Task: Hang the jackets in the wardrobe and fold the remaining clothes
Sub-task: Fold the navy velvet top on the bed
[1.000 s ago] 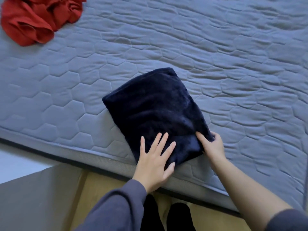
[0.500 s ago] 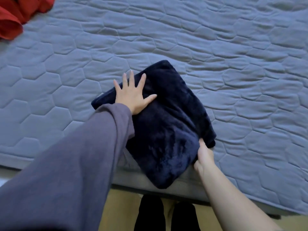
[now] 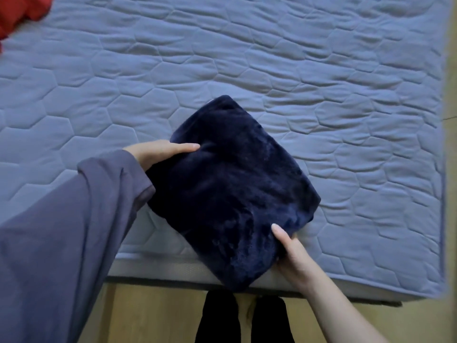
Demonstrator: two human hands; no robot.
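Note:
A folded dark navy plush garment (image 3: 232,191) lies at the near edge of the grey quilted mattress (image 3: 272,70), its lower corner hanging past the edge. My left hand (image 3: 158,153) grips its left side, thumb on top and fingers hidden beneath. At the lower right edge of the garment my right hand (image 3: 294,253) holds it, with the thumb pressed on top and the fingers tucked under the cloth.
A crumpled red garment (image 3: 17,13) lies at the mattress's far left corner, mostly out of frame. Wooden floor (image 3: 153,315) shows below the bed edge, with my dark-socked feet (image 3: 242,318) there. The mattress's right edge (image 3: 442,169) borders more floor.
My left hand moved from lying flat on top of the garment to gripping its left edge. The right hand kept its hold on the lower right corner. The view shifted right.

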